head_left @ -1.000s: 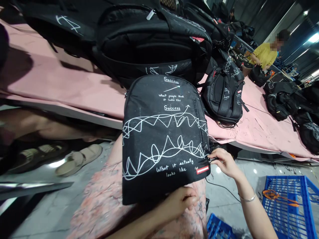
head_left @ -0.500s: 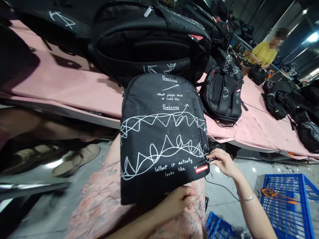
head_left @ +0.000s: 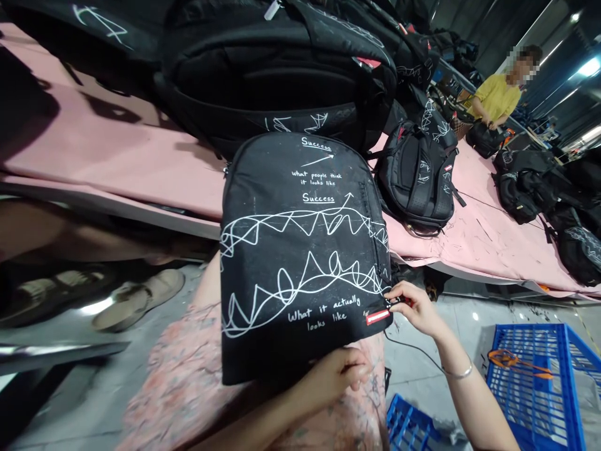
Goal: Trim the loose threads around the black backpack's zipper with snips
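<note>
A black backpack [head_left: 300, 250] with white lettering, zigzag lines and a red label [head_left: 377, 317] rests on my lap, leaning against the table edge. At its lower right edge, just above the label, my right hand [head_left: 416, 307] pinches a small tool, dark with a bit of red, mostly hidden by the fingers. My left hand [head_left: 342, 374] lies curled along the bag's bottom edge, over the floral cloth [head_left: 178, 376] on my lap. What its bent fingers hold, if anything, does not show. A thin black cord [head_left: 417, 352] hangs below the right hand.
Behind stands a pink-covered table [head_left: 188, 169] with a large black bag [head_left: 272, 75] and a smaller backpack [head_left: 417, 175]. Blue plastic crates [head_left: 530, 388] sit on the floor at right. A person in yellow [head_left: 498, 100] handles a bag farther off. Sandals [head_left: 136, 304] show at left.
The backpack appears slightly farther left and up in view. My right hand stays at the bag's lower right edge; the dark tip that lay across the fabric no longer shows. My left hand hardly changes.
</note>
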A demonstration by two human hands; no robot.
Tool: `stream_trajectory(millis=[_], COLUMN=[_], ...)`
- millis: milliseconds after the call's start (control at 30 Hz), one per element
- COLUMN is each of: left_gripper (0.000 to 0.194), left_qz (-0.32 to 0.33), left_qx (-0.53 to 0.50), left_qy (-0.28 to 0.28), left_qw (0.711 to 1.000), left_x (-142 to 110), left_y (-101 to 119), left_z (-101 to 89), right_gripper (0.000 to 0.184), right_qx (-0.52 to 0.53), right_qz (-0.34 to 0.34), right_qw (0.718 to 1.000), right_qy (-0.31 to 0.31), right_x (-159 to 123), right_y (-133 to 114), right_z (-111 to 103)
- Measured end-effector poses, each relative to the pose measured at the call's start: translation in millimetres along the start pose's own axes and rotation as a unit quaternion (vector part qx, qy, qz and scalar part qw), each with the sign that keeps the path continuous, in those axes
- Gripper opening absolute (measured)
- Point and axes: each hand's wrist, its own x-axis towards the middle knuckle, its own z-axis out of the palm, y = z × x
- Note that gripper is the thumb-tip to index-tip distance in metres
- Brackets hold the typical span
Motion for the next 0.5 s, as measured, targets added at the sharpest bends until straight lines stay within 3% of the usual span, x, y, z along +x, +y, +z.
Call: stream_trajectory(millis=[300, 500], left_gripper=[0.024, 0.023], left_qz=[0.015, 0.022], left_qx=[-0.016, -0.024], left_qy=[-0.007, -0.011], left_qw=[1.0, 0.999], left_x=[2.4, 2.2], left_y=[-1.3, -4.0], left_z=[-1.4, -1.6], right_gripper=[0.02, 0.016], right_qx=[0.074, 0.023], right_qz=[0.066, 0.017], right_qw=[0.995, 0.999], right_qy=[0.032, 0.037], right_x=[-7.4, -10.0], right_y=[0.2, -5.6], right_z=[11.4, 5.4])
